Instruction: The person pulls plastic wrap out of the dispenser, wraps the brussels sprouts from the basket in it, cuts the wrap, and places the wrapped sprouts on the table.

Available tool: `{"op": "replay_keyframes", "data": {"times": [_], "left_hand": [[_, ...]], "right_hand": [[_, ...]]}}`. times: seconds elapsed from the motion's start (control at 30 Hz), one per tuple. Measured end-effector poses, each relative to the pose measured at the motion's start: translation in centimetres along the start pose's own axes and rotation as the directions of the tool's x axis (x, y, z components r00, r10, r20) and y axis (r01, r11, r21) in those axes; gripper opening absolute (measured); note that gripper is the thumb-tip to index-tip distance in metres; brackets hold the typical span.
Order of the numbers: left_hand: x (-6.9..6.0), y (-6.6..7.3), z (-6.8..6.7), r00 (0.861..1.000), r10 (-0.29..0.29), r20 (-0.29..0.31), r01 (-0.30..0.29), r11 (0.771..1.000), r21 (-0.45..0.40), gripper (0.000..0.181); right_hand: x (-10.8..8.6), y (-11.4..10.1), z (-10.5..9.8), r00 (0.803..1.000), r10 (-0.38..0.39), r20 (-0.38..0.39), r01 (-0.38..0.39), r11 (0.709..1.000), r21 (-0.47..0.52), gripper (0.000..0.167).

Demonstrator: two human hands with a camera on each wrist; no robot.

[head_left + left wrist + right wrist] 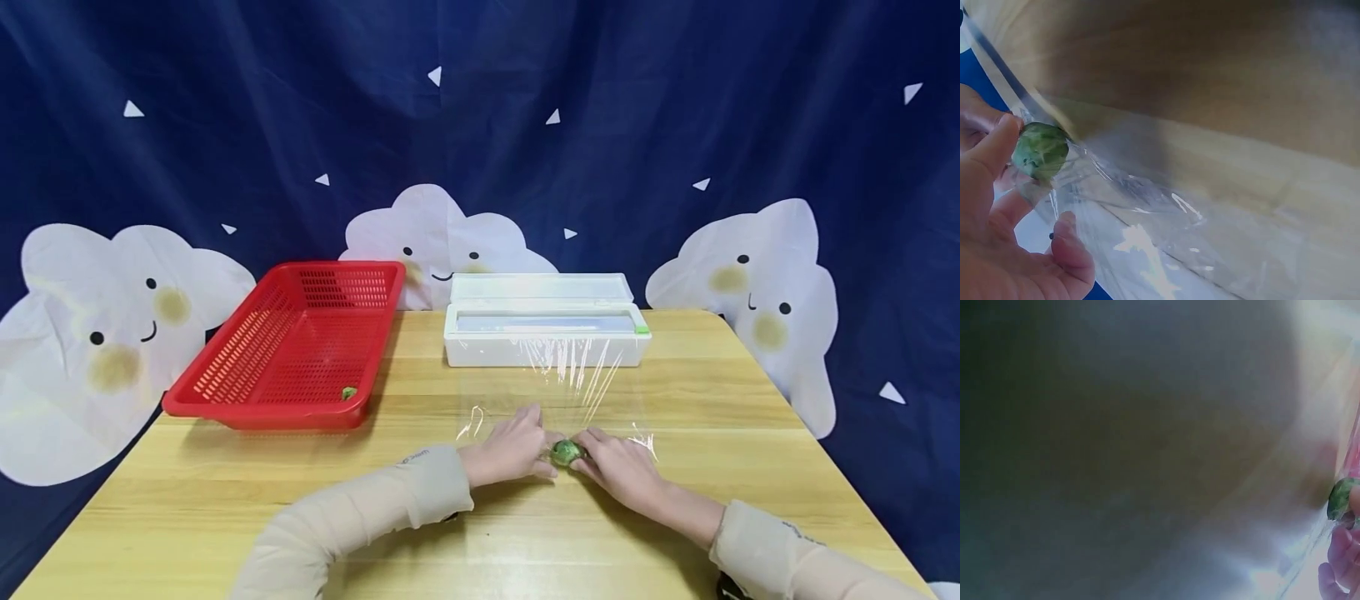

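Note:
A small round green Brussels sprout (566, 452) is held between the two hands, close above the table. Clear plastic wrap (540, 387) stretches from the white box toward the hands and lies creased around the sprout. The left hand (513, 447) pinches the sprout from its left side; in the left wrist view, fingertips press against the sprout (1041, 150) and the film (1122, 187) trails off below. From the other side, the right hand (621, 468) grips it with thumb and fingers. In the right wrist view, only fingers (1341, 556) and part of the sprout (1339, 499) show at the edge.
A white wrap dispenser box (543, 350) with its lid raised stands at the back of the wooden table (420, 533). At the left is a red perforated basket (300, 412), with a small green piece (348, 392) in its near corner. A dark blue curtain (495, 142) hangs behind.

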State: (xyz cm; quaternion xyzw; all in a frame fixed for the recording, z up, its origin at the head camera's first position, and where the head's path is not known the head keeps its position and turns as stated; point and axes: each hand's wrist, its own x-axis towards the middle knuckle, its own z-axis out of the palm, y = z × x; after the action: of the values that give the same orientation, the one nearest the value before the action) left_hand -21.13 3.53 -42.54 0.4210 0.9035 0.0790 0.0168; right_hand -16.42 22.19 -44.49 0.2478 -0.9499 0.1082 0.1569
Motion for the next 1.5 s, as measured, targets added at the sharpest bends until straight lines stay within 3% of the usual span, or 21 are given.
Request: {"op": "replay_keyframes", "data": {"times": [0.27, 0.4, 0.63, 0.77, 0.93, 1.0, 1.1, 1.23, 1.4, 1.5], "left_hand": [[1.3, -0.4, 0.4, 1.000, -0.001, -0.030, 0.001, 1.000, -0.010, 0.033], [1.7, -0.6, 0.3, 0.999, -0.023, -0.024, 0.023, 1.000, -0.013, 0.030], [2.0, -1.3, 0.3, 0.996, -0.079, 0.036, 0.081, 0.995, -0.052, 0.034], [2.3, -1.8, 0.4, 0.993, -0.084, 0.087, 0.094, 0.988, -0.125, 0.031], [2.7, -2.5, 0.1, 0.991, -0.049, 0.121, 0.071, 0.980, -0.187, 0.033], [2.8, -2.6, -0.1, 0.994, -0.045, 0.096, 0.062, 0.981, -0.181, 0.038], [2.8, -2.4, -0.5, 0.999, -0.052, -0.005, 0.050, 0.989, -0.141, 0.046], [2.4, -1.5, -1.0, 0.987, -0.036, -0.159, 0.033, 0.999, -0.024, 0.045], [1.8, -0.8, 0.0, 0.983, -0.039, -0.178, 0.058, 0.993, 0.101, 0.038], [1.7, -0.7, 0.6, 0.984, -0.058, -0.171, 0.077, 0.992, 0.104, 0.036]], "right_hand": [[0.6, 0.7, 0.0, 0.999, 0.013, 0.033, -0.015, 0.998, 0.062, 0.030], [1.0, 1.1, 0.2, 1.000, -0.016, 0.013, 0.015, 0.996, 0.088, 0.033], [1.3, 1.7, 0.6, 0.994, -0.058, -0.097, 0.066, 0.995, 0.074, 0.054], [1.2, 1.5, 0.8, 0.992, -0.083, -0.097, 0.090, 0.993, 0.074, 0.048], [1.5, 1.4, 1.0, 0.992, -0.087, -0.088, 0.095, 0.992, 0.087, 0.035], [1.8, 1.3, 1.0, 0.993, -0.083, -0.088, 0.090, 0.993, 0.082, 0.033], [2.1, 1.3, 1.0, 0.995, -0.072, -0.073, 0.077, 0.994, 0.075, 0.031], [2.4, 1.4, 0.7, 0.998, -0.052, -0.041, 0.055, 0.995, 0.082, 0.029], [2.5, 1.4, 0.5, 1.000, -0.007, -0.018, 0.009, 0.995, 0.100, 0.026], [2.4, 1.4, 0.5, 1.000, 0.010, -0.008, -0.009, 0.994, 0.106, 0.025]]}}
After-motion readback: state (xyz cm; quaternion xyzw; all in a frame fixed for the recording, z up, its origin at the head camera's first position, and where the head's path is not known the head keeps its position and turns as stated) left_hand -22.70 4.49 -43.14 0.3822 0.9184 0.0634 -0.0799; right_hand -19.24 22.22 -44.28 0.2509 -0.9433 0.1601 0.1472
